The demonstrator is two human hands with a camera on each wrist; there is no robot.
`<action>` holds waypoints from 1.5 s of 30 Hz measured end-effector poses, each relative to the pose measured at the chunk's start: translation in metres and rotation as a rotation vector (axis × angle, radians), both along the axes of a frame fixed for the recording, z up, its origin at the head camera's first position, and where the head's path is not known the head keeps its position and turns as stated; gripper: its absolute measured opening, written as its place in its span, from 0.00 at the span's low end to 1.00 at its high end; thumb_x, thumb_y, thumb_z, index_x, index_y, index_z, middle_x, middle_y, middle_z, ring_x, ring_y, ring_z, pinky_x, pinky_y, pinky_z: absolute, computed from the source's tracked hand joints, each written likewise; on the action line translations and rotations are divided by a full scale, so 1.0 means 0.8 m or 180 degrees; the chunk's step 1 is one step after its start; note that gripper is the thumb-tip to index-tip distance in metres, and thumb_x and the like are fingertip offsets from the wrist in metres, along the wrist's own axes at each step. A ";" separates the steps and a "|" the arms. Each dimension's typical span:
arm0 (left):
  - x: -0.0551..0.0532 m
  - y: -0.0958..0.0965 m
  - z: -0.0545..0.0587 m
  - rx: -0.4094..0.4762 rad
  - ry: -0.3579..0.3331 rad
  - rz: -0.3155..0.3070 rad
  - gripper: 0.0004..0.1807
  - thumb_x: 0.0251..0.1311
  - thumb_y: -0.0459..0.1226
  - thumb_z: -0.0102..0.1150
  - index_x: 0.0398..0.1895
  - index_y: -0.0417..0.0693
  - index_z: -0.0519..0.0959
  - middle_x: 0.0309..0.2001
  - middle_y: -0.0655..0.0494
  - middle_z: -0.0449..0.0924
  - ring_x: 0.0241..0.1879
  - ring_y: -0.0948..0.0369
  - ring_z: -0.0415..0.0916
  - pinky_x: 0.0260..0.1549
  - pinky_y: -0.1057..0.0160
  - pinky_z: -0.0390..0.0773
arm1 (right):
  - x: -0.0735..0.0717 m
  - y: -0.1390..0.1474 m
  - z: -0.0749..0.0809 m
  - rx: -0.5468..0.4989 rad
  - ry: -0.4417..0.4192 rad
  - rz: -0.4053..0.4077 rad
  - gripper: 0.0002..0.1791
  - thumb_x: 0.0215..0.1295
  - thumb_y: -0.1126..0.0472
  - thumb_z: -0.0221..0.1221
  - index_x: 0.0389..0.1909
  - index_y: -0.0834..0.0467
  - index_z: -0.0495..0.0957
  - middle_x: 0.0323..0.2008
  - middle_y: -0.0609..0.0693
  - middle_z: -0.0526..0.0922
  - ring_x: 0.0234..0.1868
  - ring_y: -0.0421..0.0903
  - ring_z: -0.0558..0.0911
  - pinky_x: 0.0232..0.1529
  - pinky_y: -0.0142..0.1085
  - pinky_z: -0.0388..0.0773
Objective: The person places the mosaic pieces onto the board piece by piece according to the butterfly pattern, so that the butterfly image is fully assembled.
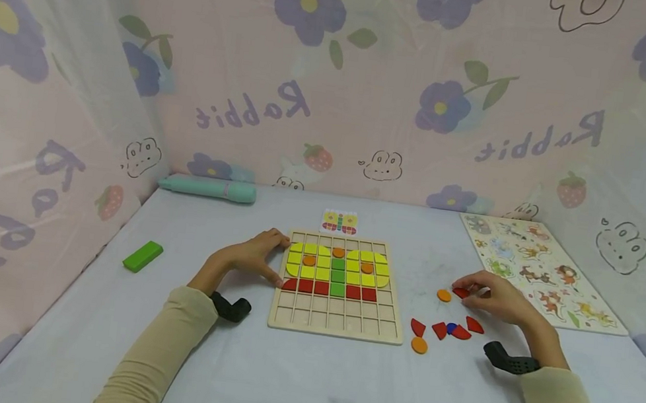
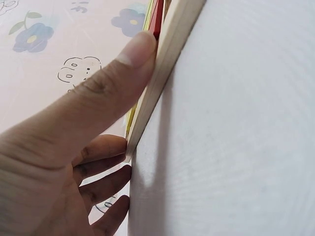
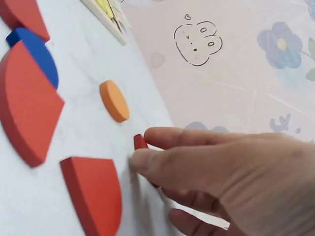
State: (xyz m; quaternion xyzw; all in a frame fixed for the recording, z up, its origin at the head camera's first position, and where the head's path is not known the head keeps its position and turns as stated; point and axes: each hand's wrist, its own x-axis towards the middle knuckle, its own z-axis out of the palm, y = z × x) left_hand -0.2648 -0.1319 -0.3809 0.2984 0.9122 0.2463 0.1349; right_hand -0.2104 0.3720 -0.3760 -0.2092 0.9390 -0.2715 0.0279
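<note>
A wooden grid board (image 1: 338, 326) lies mid-table, carrying yellow pieces in two blocks, three orange discs, a green column and a row of red squares (image 1: 313, 287). My left hand (image 1: 254, 253) rests along its left edge, thumb (image 2: 140, 51) by the red row and fingers spread at the far corner. To the right, my right hand (image 1: 494, 296) pinches a red quarter-circle piece (image 3: 141, 142) between thumb and index finger, low over the table. An orange disc (image 1: 444, 296) lies just left of those fingertips. Nearer the front are several red quarter-circles (image 1: 474, 325), a blue piece (image 1: 451, 328) and another orange disc (image 1: 419, 345).
A small butterfly pattern card (image 1: 340, 222) lies behind the board. An animal picture board (image 1: 554, 274) is at the right, partly behind my right hand. On the left are a green block (image 1: 142, 256) and a teal pen-shaped tube (image 1: 207, 188). Patterned curtains (image 1: 360, 86) surround the table.
</note>
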 end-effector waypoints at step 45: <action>0.001 0.000 0.003 -0.0072 0.0097 -0.0040 0.48 0.41 0.51 0.73 0.64 0.38 0.63 0.61 0.46 0.61 0.64 0.50 0.56 0.66 0.50 0.55 | 0.013 -0.163 -0.026 -0.0633 0.0345 0.0343 0.10 0.53 0.56 0.68 0.35 0.53 0.82 0.32 0.41 0.81 0.28 0.38 0.73 0.29 0.28 0.73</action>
